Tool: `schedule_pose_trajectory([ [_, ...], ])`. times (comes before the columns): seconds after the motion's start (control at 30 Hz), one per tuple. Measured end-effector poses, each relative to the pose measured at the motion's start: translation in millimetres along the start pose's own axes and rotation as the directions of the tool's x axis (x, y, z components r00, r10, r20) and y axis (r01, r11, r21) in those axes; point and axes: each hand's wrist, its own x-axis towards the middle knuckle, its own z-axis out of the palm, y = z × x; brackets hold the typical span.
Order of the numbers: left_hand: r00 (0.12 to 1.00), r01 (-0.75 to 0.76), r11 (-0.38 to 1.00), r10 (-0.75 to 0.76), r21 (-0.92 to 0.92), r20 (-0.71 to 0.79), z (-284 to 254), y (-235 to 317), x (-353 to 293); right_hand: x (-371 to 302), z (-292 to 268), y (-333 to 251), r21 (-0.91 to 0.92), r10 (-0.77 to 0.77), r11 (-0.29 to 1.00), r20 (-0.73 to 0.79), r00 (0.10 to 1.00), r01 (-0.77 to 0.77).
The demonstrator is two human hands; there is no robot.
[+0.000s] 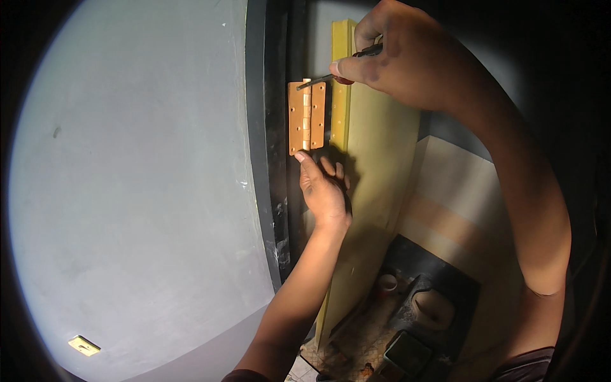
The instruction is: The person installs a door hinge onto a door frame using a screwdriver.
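Observation:
A copper-coloured door hinge [296, 120] with several screw holes stands upright against the dark door frame [273, 159], its two leaves spread on either side of the pin. My left hand [324, 196] supports it from below, the thumb pressed on its lower edge and the other fingers curled partly out of sight. From the upper right, my right hand [404, 60] grips a screwdriver [322, 79] by its dark and red handle. The shaft slants down to the left, and its tip is at the top of the hinge's left leaf, near the corner hole.
A yellowish door panel [375, 165] stands edge-on just right of the hinge. The grey wall [140, 165] fills the left, with a yellow socket plate [84, 346] low down. Beyond the door are a squat toilet [433, 310] and a small round container [387, 282].

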Motion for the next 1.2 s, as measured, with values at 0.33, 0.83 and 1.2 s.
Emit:
schedule_pose_trajectory([
  [0.33, 0.999, -0.016, 0.999, 0.017, 0.039, -0.031, -2, -6, 4, -38, 5, -15, 0.006, 0.023, 1.0, 0.042, 0.999, -0.023],
  [0.83, 0.999, -0.021, 0.998, 0.023, -0.06, 0.037, -7, -12, 6, -43, 1, -43, -0.338, -0.235, 0.897, 0.181, 0.955, 0.285],
  [1.2, 0.994, -0.067, 0.994, 0.074, -0.082, 0.08, -8, -13, 11, -20, -10, -11, 0.383, 0.421, 0.573, 0.621, 0.661, -0.725],
])
